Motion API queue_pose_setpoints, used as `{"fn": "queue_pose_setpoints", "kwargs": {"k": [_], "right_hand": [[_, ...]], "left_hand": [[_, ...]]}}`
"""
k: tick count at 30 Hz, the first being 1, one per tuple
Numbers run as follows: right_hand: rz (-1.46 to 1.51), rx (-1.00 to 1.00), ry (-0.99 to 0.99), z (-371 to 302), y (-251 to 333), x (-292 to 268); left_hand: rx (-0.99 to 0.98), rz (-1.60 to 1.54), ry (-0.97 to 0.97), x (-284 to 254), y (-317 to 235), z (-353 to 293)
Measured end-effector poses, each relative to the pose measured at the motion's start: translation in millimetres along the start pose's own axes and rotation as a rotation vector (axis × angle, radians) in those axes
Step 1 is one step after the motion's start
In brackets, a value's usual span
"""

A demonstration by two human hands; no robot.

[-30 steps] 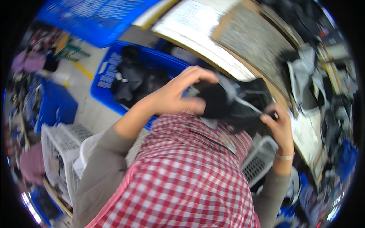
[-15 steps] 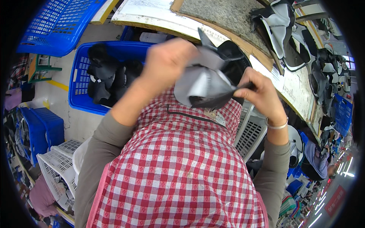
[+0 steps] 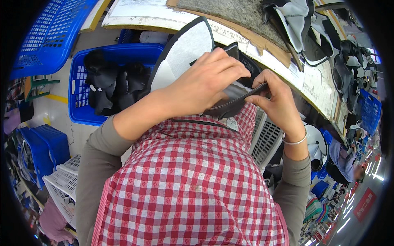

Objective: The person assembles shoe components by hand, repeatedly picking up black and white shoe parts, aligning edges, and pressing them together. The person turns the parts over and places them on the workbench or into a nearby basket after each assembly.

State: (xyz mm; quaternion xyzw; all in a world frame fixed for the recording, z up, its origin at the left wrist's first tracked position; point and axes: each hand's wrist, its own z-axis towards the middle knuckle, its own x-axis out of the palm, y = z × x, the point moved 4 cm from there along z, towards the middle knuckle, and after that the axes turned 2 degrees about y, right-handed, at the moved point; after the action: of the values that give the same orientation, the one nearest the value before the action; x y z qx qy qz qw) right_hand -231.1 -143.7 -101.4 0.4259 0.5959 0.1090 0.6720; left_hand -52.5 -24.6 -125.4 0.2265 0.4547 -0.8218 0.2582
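Observation:
In front of my chest I hold a black shoe upper (image 3: 230,107) with a pale lining, its edge spread apart. A large white-lined flap (image 3: 186,51) with a dark border stands up behind my left wrist. My left hand (image 3: 211,80) lies over the upper with bent fingers closed on it; part of the fingertips is hidden in the folds. At the upper's right end, my right hand (image 3: 277,92) pinches the dark edge between thumb and fingers.
A blue basket (image 3: 74,94) with black pieces stands at left, another blue basket (image 3: 41,53) at upper left. The white worktable (image 3: 320,96) edge runs past my hands, with more uppers (image 3: 293,24) at upper right. A white crate (image 3: 264,141) stands below my right hand.
My left hand has moved down and right onto the upper. The upper has turned, and its white-lined flap now stands up at the left. My right hand still pinches the edge.

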Motion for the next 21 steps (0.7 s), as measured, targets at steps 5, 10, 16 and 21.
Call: {"fn": "queue_pose_setpoints", "kwargs": {"k": [5, 10, 16, 21], "right_hand": [[-0.246, -0.266, -0.061, -22.7, 35.2, -2.3], [-0.304, -0.351, -0.349, -46.1, 60.1, 2.0], [-0.4, -0.351, -0.383, -53.5, 41.3, 15.1], [-0.31, -0.192, -0.54, -58.6, 26.3, 33.6]], "left_hand": [[-0.142, 0.411, 0.139, -6.5, 1.0, 2.3], [0.241, 0.543, -0.234, -27.7, -27.9, -39.6], [0.435, 0.577, -0.177, -27.8, -24.6, -42.9], [0.357, 0.479, 0.009, -21.1, -23.0, -46.5]]}}
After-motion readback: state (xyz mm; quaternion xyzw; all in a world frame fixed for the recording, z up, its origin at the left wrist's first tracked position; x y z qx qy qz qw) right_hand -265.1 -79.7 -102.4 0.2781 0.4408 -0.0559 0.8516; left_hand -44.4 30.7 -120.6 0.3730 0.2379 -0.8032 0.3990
